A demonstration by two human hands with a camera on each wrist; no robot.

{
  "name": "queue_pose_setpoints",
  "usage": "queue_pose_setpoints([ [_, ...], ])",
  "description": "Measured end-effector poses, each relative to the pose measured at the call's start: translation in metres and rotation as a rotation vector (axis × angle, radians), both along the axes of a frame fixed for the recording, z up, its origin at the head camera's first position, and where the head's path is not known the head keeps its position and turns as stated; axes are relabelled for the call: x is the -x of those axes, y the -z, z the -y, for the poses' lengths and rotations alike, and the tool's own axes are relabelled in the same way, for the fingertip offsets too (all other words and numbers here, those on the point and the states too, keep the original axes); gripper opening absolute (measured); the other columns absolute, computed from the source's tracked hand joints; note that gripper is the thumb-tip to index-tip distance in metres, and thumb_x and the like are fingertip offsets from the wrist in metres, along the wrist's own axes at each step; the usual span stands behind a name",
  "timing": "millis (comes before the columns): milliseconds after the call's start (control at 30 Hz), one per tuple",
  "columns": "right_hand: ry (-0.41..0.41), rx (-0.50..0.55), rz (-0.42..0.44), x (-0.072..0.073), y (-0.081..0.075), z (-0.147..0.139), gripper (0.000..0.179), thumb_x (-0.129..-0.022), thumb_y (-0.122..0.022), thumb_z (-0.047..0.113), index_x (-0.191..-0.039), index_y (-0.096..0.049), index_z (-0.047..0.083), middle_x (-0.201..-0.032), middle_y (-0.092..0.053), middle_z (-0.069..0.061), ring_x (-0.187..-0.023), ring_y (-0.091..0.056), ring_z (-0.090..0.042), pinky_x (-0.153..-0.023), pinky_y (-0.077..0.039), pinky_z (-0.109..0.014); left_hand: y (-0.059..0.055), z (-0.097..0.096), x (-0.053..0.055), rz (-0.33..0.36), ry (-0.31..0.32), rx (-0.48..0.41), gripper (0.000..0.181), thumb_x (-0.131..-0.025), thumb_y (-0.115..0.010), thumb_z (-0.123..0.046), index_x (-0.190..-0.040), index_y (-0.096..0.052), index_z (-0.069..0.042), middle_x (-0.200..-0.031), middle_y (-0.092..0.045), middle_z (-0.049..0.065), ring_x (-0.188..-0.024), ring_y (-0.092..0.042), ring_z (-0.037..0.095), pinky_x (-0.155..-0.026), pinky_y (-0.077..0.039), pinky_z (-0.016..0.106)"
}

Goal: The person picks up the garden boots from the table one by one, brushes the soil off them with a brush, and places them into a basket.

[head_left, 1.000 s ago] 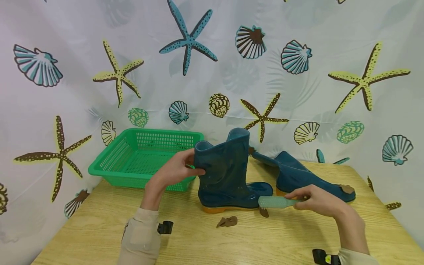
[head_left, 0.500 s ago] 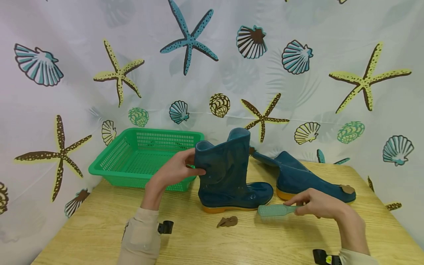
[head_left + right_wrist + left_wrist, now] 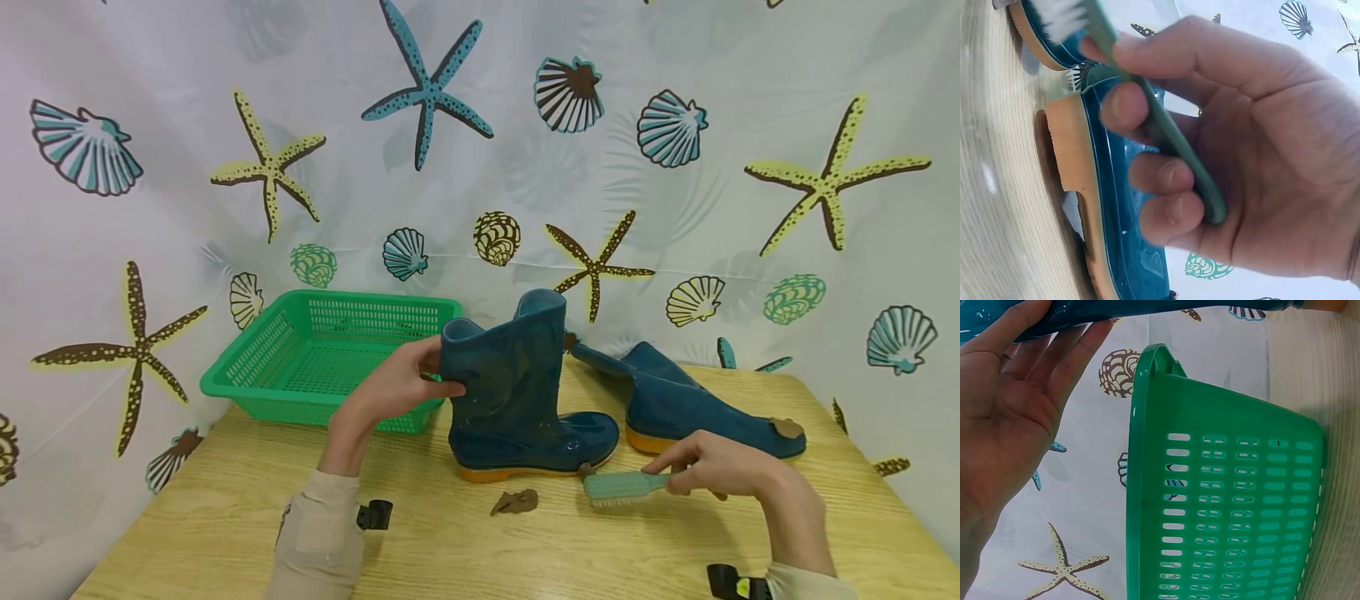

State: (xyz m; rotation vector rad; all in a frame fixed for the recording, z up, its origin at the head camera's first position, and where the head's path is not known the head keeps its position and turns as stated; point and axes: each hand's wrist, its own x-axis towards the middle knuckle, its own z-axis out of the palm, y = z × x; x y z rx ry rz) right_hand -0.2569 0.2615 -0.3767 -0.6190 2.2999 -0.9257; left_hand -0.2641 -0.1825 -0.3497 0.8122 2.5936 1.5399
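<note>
A blue rubber boot (image 3: 510,400) with an orange sole stands upright mid-table. My left hand (image 3: 397,383) grips its shaft near the top, thumb on the near side and fingers behind. In the left wrist view that hand (image 3: 1016,406) reaches up to the blue shaft. My right hand (image 3: 723,467) holds a pale green brush (image 3: 618,486) by its handle, bristles facing down, just in front of the boot's toe. Curled fingers wrap the brush handle (image 3: 1179,147) in the right wrist view. A small brown clump (image 3: 587,470) lies between toe and brush head.
A second blue boot (image 3: 682,400) lies on its side at the right, with a brown patch (image 3: 786,427) on its toe. Another brown clump (image 3: 515,502) is on the wooden table (image 3: 450,558). Behind my left hand stands a green basket (image 3: 255,392). A patterned curtain (image 3: 480,183) hangs behind.
The brush in my right hand has moved from the boot's toe down towards me. The small brown clump has shifted slightly left. My left hand and the standing boot stay put.
</note>
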Motion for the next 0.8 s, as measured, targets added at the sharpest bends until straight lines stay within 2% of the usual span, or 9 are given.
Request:
queue_pose_setpoints([
  [67, -0.015, 0.004, 0.021, -0.001, -0.001, 0.000, 0.035, -0.090, -0.063, 0.011, -0.125, -0.070, 0.005, -0.072, -0.058, -0.001, -0.046, -0.030, -0.007, -0.042, -0.030, -0.022, 0.000, 0.000, 0.000, 0.004, 0.001, -0.004, 0.051, -0.087, -0.078, -0.015, -0.134, -0.059, -0.017, -0.112, -0.072, 0.007, -0.102, -0.069, 0.019, -0.092, -0.055, 0.041],
  [167, -0.004, 0.019, -0.009, -0.001, -0.004, 0.000, 0.036, -0.093, -0.062, 0.012, -0.127, -0.068, 0.004, -0.091, -0.069, -0.010, -0.050, -0.038, -0.011, -0.043, -0.031, -0.025, 0.000, 0.000, 0.000, 0.007, 0.001, -0.007, 0.051, -0.087, -0.078, -0.015, -0.134, -0.059, -0.017, -0.112, -0.073, 0.007, -0.101, -0.070, 0.019, -0.092, -0.055, 0.041],
  [233, 0.010, 0.014, -0.075, -0.001, -0.005, 0.000, 0.036, -0.095, -0.063, 0.015, -0.129, -0.067, 0.005, -0.110, -0.070, -0.017, -0.067, -0.056, -0.016, -0.051, -0.040, -0.026, -0.001, 0.001, -0.001, 0.005, 0.005, -0.006, 0.051, -0.087, -0.078, -0.015, -0.135, -0.059, -0.017, -0.112, -0.072, 0.007, -0.102, -0.070, 0.019, -0.093, -0.055, 0.041],
  [300, 0.024, 0.010, -0.125, -0.001, -0.005, 0.001, 0.036, -0.095, -0.064, 0.016, -0.129, -0.066, 0.005, -0.128, -0.065, -0.022, -0.091, -0.065, -0.027, -0.063, -0.049, -0.031, 0.000, 0.001, -0.001, 0.003, 0.008, -0.004, 0.051, -0.087, -0.077, -0.015, -0.135, -0.058, -0.017, -0.112, -0.072, 0.008, -0.102, -0.069, 0.019, -0.093, -0.055, 0.041],
  [400, 0.025, 0.000, -0.164, 0.000, -0.004, 0.003, 0.036, -0.094, -0.066, 0.017, -0.128, -0.067, 0.005, -0.130, -0.063, -0.023, -0.118, -0.060, -0.040, -0.082, -0.055, -0.039, 0.000, 0.001, -0.001, 0.001, 0.012, -0.002, 0.051, -0.088, -0.077, -0.014, -0.135, -0.058, -0.016, -0.112, -0.072, 0.008, -0.102, -0.070, 0.019, -0.092, -0.055, 0.041],
  [567, 0.015, 0.009, -0.111, 0.002, -0.001, 0.007, 0.037, -0.093, -0.067, 0.016, -0.128, -0.067, 0.004, -0.128, -0.064, -0.023, -0.106, -0.062, -0.027, -0.073, -0.051, -0.037, 0.000, 0.000, 0.000, -0.002, 0.011, 0.001, 0.051, -0.088, -0.077, -0.014, -0.135, -0.058, -0.016, -0.112, -0.072, 0.008, -0.101, -0.070, 0.019, -0.092, -0.055, 0.041],
  [667, 0.009, -0.006, -0.066, 0.001, 0.000, 0.009, 0.036, -0.092, -0.065, 0.014, -0.127, -0.069, 0.006, -0.102, -0.070, -0.017, -0.075, -0.056, -0.012, -0.057, -0.042, -0.029, 0.000, 0.000, 0.000, -0.004, 0.011, 0.002, 0.052, -0.088, -0.077, -0.015, -0.136, -0.058, -0.016, -0.113, -0.072, 0.008, -0.102, -0.069, 0.019, -0.093, -0.055, 0.041],
  [733, 0.001, -0.019, -0.035, -0.001, 0.000, 0.010, 0.036, -0.090, -0.065, 0.012, -0.125, -0.070, 0.007, -0.086, -0.066, -0.009, -0.057, -0.042, -0.009, -0.049, -0.034, -0.025, 0.000, 0.000, 0.000, -0.004, 0.009, 0.003, 0.052, -0.088, -0.077, -0.015, -0.136, -0.058, -0.016, -0.113, -0.072, 0.008, -0.102, -0.069, 0.020, -0.093, -0.055, 0.041],
  [800, -0.005, -0.026, -0.002, -0.002, 0.000, 0.011, 0.036, -0.088, -0.064, 0.010, -0.123, -0.071, 0.008, -0.075, -0.058, -0.001, -0.047, -0.028, -0.008, -0.043, -0.028, -0.022, 0.000, 0.001, -0.001, -0.002, 0.007, 0.003, 0.052, -0.088, -0.077, -0.015, -0.136, -0.058, -0.016, -0.113, -0.072, 0.008, -0.102, -0.070, 0.020, -0.093, -0.055, 0.041],
])
